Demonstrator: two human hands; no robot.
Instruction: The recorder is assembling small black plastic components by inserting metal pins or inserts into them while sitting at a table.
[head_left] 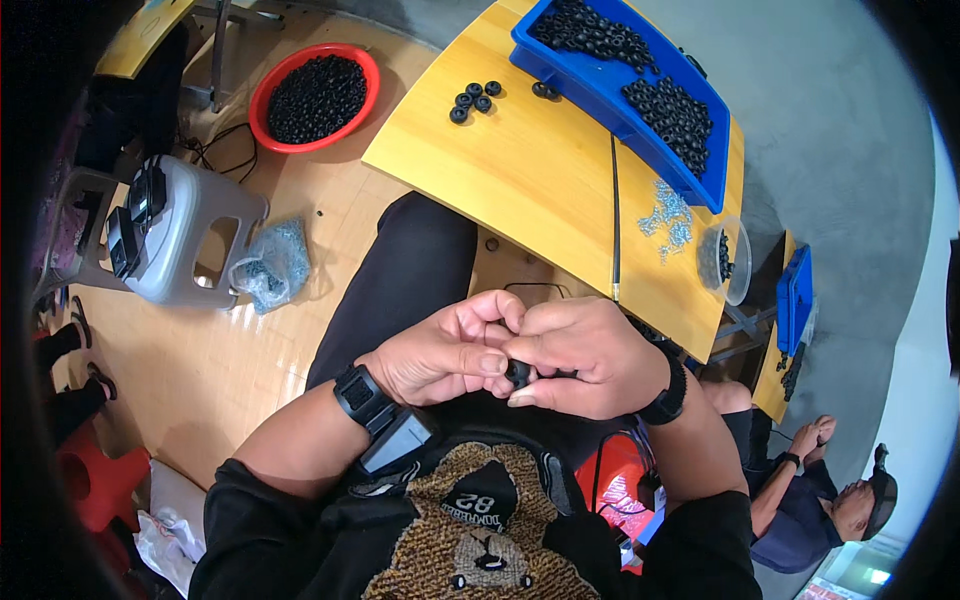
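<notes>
Close above my lap, both hands meet around a small black round part [518, 374] that looks like a little wheel. My left hand [435, 350] pinches it from one side, thumb and fingers pressed together. My right hand [595, 355] grips it from the other side, fingers curled; much of the part is hidden. On the yellow table [540, 190], several similar black parts [472, 100] lie in a loose group. A blue tray [570, 82] behind them holds two heaps of black parts. Small silver screws [665, 218] are spread near the tray's front corner.
A clear plastic tub [742, 265] with black pieces stands at the table's right edge. A thin black rod [616, 210] lies across the tabletop. On the floor sit a red basin [262, 115] of black parts, a grey stool [175, 255] and a clear bag [275, 265]. Another person [800, 510] sits at right.
</notes>
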